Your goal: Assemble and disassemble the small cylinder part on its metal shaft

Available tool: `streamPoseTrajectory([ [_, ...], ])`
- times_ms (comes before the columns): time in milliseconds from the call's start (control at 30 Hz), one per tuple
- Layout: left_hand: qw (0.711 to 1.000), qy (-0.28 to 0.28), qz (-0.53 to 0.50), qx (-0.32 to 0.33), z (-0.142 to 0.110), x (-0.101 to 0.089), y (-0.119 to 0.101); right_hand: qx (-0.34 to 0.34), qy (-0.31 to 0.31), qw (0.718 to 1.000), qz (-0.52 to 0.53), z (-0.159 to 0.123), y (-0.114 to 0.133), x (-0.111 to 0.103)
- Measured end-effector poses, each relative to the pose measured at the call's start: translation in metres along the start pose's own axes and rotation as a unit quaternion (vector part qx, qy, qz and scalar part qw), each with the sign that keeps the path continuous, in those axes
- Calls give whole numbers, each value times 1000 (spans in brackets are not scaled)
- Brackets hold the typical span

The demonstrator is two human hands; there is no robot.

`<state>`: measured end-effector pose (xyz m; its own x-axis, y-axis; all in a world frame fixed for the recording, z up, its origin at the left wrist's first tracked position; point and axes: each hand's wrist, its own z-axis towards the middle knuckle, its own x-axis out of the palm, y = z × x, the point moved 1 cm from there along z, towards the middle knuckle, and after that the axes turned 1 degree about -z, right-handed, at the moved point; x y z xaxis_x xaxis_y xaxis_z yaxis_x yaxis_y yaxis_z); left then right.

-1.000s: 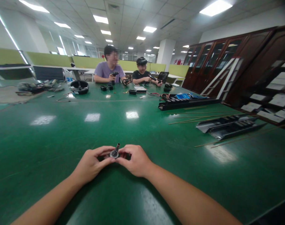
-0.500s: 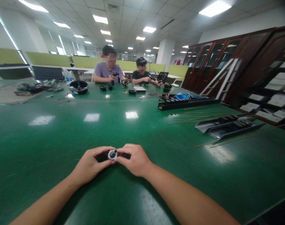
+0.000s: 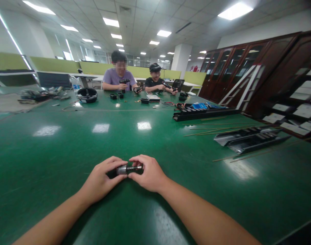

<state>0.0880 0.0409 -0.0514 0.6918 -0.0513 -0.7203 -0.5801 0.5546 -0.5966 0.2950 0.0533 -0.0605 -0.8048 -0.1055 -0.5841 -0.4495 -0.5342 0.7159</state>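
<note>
A small metal cylinder with a thin stepped shaft (image 3: 123, 169) lies sideways between my hands, just above the green table (image 3: 155, 143) or resting on it; I cannot tell which. My left hand (image 3: 100, 178) grips its wider silver body between thumb and fingers, hiding a dark rear end partly in the palm. The shaft points right into the curve of my right hand (image 3: 149, 173). That hand's thumb and forefinger bend around the shaft, their tips near the edge of the silver body.
Metal channels (image 3: 252, 139) and thin rods (image 3: 208, 132) lie to the right. Beyond are a black rail with blue pieces (image 3: 201, 106), small black boxes (image 3: 145, 101) and a black headset (image 3: 87, 96). Two people (image 3: 119, 76) sit across the table, holding dark tools.
The metal part has turned from upright, then facing me, to lying sideways with its shaft to the right. Both hands stay in about the same place.
</note>
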Motion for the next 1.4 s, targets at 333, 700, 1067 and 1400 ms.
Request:
streamPoseTrajectory([
  [333, 1000, -13, 0, -12, -3, 2, 4, -13, 10, 1000, 1, -1, 1, -1],
  [700, 1000, -22, -9, 18, -2, 2, 4, -3, 7, 1000, 5, -1, 1, -1],
  [1067, 999, -30, -2, 25, -1, 3, 5, 1, 6, 1000, 8, 1, -1, 0],
  [1400, 999, -28, 2, 26, -1, 2, 5, 8, 8, 1000, 8, 2, -2, -1],
])
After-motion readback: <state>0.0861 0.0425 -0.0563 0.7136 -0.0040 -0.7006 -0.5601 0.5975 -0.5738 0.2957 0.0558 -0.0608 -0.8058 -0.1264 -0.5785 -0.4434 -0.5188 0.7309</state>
